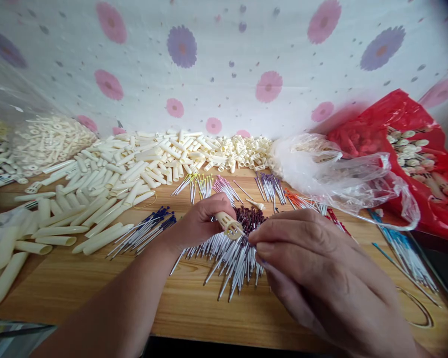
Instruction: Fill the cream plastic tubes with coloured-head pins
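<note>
My left hand [199, 221] is closed round a small cream plastic holder [228, 224] with slots at its end, held just above the wooden table [97, 288]. My right hand [313, 258] pinches its fingertips together right at the holder's slotted end; what they hold is too thin to make out. Under both hands lies a pile of thin white refills with dark red tips [233, 253]. A bunch of blue-tipped refills [149, 231] lies to the left of my left hand.
Cream plastic tubes [108, 184] and small slotted caps [246, 151] are heaped along the back. Bundles of coloured refills [269, 186] lie mid-table. A clear bag [339, 174] and a red bag [406, 144] sit at the right, more blue refills [406, 253] by the right edge.
</note>
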Motion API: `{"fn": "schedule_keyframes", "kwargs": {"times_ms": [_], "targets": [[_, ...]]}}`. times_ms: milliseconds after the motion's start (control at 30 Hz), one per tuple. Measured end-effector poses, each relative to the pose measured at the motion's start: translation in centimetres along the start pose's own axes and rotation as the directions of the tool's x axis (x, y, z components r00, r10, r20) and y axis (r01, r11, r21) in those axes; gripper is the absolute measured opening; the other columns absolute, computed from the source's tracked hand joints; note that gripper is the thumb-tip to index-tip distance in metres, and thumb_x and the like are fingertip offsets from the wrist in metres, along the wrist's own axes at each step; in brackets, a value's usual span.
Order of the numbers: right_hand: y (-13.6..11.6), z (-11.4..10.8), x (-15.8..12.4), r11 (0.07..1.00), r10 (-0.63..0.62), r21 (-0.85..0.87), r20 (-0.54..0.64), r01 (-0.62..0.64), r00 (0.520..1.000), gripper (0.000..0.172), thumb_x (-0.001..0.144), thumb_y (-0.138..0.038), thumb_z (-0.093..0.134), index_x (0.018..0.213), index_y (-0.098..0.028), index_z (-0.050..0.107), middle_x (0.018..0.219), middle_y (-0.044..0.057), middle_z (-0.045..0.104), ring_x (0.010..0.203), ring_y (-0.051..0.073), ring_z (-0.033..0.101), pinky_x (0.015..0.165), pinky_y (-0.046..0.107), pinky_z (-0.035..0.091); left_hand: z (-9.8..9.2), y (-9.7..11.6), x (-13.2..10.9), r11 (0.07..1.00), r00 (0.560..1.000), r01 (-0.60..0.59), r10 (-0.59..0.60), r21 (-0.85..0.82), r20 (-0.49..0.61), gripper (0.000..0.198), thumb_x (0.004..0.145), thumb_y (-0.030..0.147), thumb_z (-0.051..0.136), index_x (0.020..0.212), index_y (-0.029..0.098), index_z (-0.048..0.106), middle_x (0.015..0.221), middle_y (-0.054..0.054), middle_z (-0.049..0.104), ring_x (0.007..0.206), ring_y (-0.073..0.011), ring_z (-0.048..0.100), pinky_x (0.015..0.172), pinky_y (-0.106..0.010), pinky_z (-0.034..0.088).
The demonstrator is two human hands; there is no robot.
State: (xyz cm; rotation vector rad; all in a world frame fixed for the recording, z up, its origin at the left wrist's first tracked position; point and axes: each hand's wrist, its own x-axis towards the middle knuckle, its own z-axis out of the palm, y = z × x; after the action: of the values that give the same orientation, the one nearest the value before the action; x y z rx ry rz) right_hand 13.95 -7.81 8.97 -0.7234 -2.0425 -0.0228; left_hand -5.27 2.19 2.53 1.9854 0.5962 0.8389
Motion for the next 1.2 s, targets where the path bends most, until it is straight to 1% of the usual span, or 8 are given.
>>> {"fn": "schedule_keyframes", "kwargs": {"times_ms": [167, 267, 367, 500, 600, 800, 1067, 1200], "targets": [[-0.1, -0.7, 0.7, 0.999, 0.006, -0.053, -0.014, -0.007, 1.0, 0.016, 0.083, -0.011, 0.054, 0.091, -0.022, 0.065, 0.082, 0.004, 0.072, 0.075, 0.016, 0.068, 0.069, 0.026, 0.058, 0.0, -0.5, 0.0, 1.0, 1.0, -0.014, 0.015, -0.021, 0.01, 0.01, 0.081, 0.022, 0.061, 0.073, 0.02, 0.067, 0.072, -0.001, 0.053, 0.071, -0.0157, 0.049, 0.07, -0.03, 0.038], [-0.2, -0.9, 0.8, 0.999, -0.004, -0.046, -0.05, 0.002, 0.999, 0.017, 0.082, -0.01, 0.055, 0.091, -0.02, 0.065, 0.081, 0.005, 0.072, 0.075, 0.016, 0.069, 0.068, 0.026, 0.058, 0.0, -0.7, 0.0, 1.0, 1.0, -0.006, 0.006, -0.012, 0.022, 0.013, 0.083, 0.023, 0.06, 0.072, 0.02, 0.066, 0.073, -0.001, 0.054, 0.072, -0.0156, 0.05, 0.071, -0.03, 0.039], [-0.1, -0.7, 0.8, 0.999, -0.005, -0.049, -0.048, 0.003, 0.999, 0.017, 0.083, -0.011, 0.055, 0.091, -0.022, 0.065, 0.081, 0.005, 0.072, 0.076, 0.017, 0.069, 0.067, 0.028, 0.058, 0.0, -0.6, 0.0, 1.0, 1.0, 0.003, -0.003, -0.009, 0.019, 0.013, 0.083, 0.025, 0.059, 0.072, 0.02, 0.066, 0.073, -0.001, 0.054, 0.072, -0.0151, 0.049, 0.07, -0.029, 0.038], [0.0, -0.5, 0.9, 0.998, -0.034, -0.057, -0.071, 0.03, 0.997, 0.017, 0.083, -0.01, 0.054, 0.089, -0.021, 0.065, 0.078, 0.004, 0.071, 0.073, 0.015, 0.068, 0.064, 0.026, 0.057, 0.1, -0.5, 0.0, 1.0, 1.0, -0.006, 0.006, -0.023, 0.014, 0.014, 0.083, 0.023, 0.06, 0.07, 0.019, 0.065, 0.071, -0.001, 0.053, 0.071, -0.0148, 0.049, 0.069, -0.029, 0.038], [0.0, -0.4, 0.9, 0.998, -0.031, -0.048, -0.076, 0.027, 0.997, 0.016, 0.084, -0.01, 0.053, 0.089, -0.019, 0.065, 0.08, 0.006, 0.072, 0.075, 0.014, 0.068, 0.068, 0.025, 0.057, 0.2, -0.6, 0.0, 1.0, 1.0, -0.004, 0.004, -0.021, 0.022, 0.014, 0.083, 0.023, 0.059, 0.071, 0.019, 0.065, 0.071, -0.001, 0.053, 0.07, -0.0147, 0.048, 0.069, -0.029, 0.038], [0.1, -0.7, 0.7, 0.997, -0.052, -0.052, -0.002, 0.052, 0.999, 0.016, 0.085, -0.009, 0.05, 0.084, -0.017, 0.064, 0.081, 0.006, 0.071, 0.078, 0.014, 0.068, 0.07, 0.026, 0.057, 0.2, -1.4, 0.2, 0.999, 0.998, -0.042, 0.043, -0.032, 0.041, 0.016, 0.082, 0.029, 0.062, 0.073, 0.017, 0.065, 0.072, 0.0, 0.051, 0.07, -0.0141, 0.048, 0.067, -0.028, 0.037], [0.5, -0.5, 0.8, 0.998, -0.062, -0.032, -0.02, 0.061, 0.998, 0.013, 0.082, -0.005, 0.053, 0.083, -0.012, 0.065, 0.082, 0.009, 0.071, 0.082, 0.013, 0.067, 0.077, 0.022, 0.055, 0.2, -1.2, 0.2, 0.999, 0.998, -0.026, 0.027, -0.025, 0.05, 0.023, 0.082, 0.034, 0.063, 0.068, 0.017, 0.06, 0.069, 0.001, 0.05, 0.069, -0.013, 0.046, 0.066, -0.027, 0.036], [0.4, -0.6, 0.7, 0.998, -0.051, -0.044, -0.009, 0.051, 0.999, 0.013, 0.082, -0.006, 0.053, 0.083, -0.012, 0.065, 0.081, 0.008, 0.071, 0.08, 0.012, 0.067, 0.076, 0.022, 0.055, 0.2, -1.4, 0.1, 0.999, 0.998, -0.028, 0.029, -0.019, 0.059, 0.02, 0.082, 0.034, 0.063, 0.071, 0.017, 0.062, 0.071, 0.001, 0.05, 0.07, -0.0129, 0.047, 0.066, -0.027, 0.036]]}}
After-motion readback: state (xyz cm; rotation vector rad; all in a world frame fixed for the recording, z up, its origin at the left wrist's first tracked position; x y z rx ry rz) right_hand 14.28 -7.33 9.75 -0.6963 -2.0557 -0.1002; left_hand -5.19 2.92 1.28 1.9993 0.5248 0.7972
